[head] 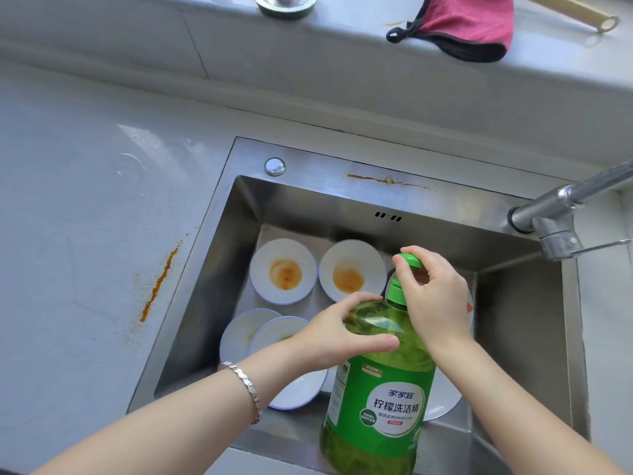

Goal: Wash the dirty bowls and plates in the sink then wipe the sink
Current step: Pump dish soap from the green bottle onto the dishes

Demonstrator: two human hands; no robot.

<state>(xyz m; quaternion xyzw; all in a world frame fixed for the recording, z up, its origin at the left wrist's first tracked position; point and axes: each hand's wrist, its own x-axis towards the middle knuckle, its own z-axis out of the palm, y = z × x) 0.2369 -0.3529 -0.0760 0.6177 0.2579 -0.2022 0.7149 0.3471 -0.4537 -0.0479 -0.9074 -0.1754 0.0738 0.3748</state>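
Grey tabletop (pixel 85 234) frames a steel sink (pixel 219 255), and it looks like soap time: left hand (pixel 339 334) wraps the one detergent bottle (pixel 380 389) to steady it, right hand (pixel 431 296) pinches the pump head (pixel 409 260), probably to press. Five dishes sit in the basin: two stained bowls (pixel 282 270) at 11 o'clock, two overlapping bowls (pixel 239 334) at 8, one large plate (pixel 442 395) at 4, half hidden.

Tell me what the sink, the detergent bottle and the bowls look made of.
The sink looks like brushed stainless steel: grey metallic sheen, dull reflections. The detergent bottle seems to be translucent green plastic, glossy; liquid shows through its wall. The bowls are white with thin blue rims, smooth and glossy: glazed ceramic or melamine, the look leaves it open.
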